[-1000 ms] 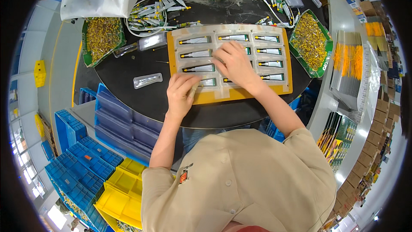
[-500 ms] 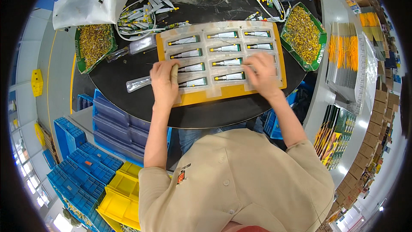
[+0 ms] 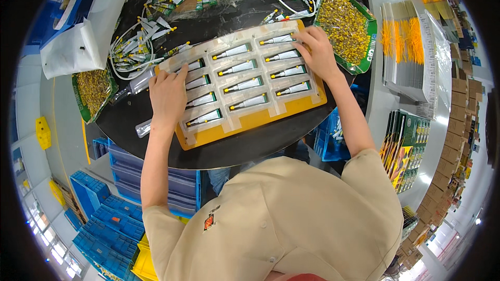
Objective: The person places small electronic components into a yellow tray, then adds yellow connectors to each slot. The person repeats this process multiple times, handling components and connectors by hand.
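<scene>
Small silver-and-green tubes with yellow caps [image 3: 242, 67] lie in rows within the pockets of a clear plastic tray [image 3: 260, 91]. Beneath the tray is a yellow board [image 3: 250, 125], its near edge showing. My left hand [image 3: 167, 93] lies over the tray's left edge, fingers apart, with a fingertip at the far-left tube [image 3: 195, 65]. Over the far right corner, my right hand [image 3: 319, 54] has its thumb and fingers spread around the cap-far end of another tube [image 3: 278, 39]. Neither hand lifts a tube.
Green boxes of small yellow pieces stand left [image 3: 94, 93] and right [image 3: 344, 28]. Loose tubes [image 3: 138, 44] and a white cable [image 3: 271, 2] cover the table's far side. Blue crates [image 3: 107, 229] stand below left; a grey counter [image 3: 377, 106] with stacked cards is at right.
The whole view has turned and shifted. Both hands have moved to the far end of the tray, uncovering the nearer tubes. The tubes remain in their pockets.
</scene>
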Available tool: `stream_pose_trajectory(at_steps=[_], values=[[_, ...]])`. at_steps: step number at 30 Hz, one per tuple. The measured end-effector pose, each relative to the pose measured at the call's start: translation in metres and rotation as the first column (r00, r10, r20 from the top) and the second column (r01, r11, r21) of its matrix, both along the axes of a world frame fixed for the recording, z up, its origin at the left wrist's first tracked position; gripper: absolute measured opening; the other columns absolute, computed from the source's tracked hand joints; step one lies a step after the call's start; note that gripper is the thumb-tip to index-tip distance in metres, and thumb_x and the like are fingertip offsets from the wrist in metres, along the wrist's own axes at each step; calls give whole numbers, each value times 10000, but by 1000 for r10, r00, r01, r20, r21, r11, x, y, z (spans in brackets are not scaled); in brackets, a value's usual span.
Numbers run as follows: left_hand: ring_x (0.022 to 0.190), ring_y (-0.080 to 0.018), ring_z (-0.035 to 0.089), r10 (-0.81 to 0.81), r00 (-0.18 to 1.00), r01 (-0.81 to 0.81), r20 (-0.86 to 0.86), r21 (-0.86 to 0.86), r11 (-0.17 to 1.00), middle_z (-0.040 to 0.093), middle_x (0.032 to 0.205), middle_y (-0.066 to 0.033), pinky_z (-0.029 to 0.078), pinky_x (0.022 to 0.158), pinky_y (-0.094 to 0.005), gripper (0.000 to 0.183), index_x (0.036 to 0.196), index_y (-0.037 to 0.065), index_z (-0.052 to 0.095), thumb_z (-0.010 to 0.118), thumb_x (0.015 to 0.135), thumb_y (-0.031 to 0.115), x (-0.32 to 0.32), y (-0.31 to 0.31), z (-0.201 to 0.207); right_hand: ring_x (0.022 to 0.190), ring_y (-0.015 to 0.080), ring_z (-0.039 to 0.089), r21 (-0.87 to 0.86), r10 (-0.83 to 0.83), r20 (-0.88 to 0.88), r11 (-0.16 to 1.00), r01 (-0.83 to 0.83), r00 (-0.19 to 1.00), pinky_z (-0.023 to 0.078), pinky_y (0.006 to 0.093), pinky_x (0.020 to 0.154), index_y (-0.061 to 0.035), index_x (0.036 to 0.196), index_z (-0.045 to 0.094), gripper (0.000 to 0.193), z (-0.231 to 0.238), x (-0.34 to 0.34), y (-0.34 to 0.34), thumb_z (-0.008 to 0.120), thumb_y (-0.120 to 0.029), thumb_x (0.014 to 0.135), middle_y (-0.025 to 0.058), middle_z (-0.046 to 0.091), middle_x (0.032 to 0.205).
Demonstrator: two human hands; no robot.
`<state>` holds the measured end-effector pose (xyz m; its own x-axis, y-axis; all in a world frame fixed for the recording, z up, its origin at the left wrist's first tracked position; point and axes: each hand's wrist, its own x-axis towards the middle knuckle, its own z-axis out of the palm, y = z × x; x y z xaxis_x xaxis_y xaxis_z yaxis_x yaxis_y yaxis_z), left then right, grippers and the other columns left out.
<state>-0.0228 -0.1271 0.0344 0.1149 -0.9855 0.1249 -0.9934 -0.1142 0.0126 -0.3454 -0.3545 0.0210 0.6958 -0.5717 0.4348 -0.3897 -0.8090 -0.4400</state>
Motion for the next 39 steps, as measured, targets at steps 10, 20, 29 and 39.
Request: stream_pose_trajectory(at_steps=[10,20,29,39], values=[[867,-242,605,-176,978,181,-113,38,983,669,771,-51,427,837,-391,540,1299,128,652,610,769,28,-84,-52,1,995,301,620,-22,-61,8,998,62,998,478,402,886,-87,930,719,112,-5,-25,-56,736,-126,826,93,676,968],[829,-224,622,-207,977,212,-61,102,972,680,763,-40,416,829,-378,537,1327,92,616,598,792,52,-108,-34,3,1006,274,683,-261,-803,-531,460,849,272,502,363,916,-40,1130,723,605,107,-409,-195,705,-580,858,158,733,1066],[860,-243,641,-101,989,118,-110,155,981,710,808,-60,418,817,-394,549,1340,140,616,596,800,42,-111,2,9,894,186,663,199,-600,-576,556,807,556,497,319,809,-18,1187,706,550,109,-457,-227,717,-453,850,95,722,950],[807,-391,685,309,886,-370,-345,-128,920,704,875,-205,544,746,-496,369,1233,101,675,579,877,100,36,49,6,913,303,697,-347,-722,-554,652,674,414,527,378,807,-80,1227,695,403,89,-434,-210,563,-91,846,221,718,1030]])
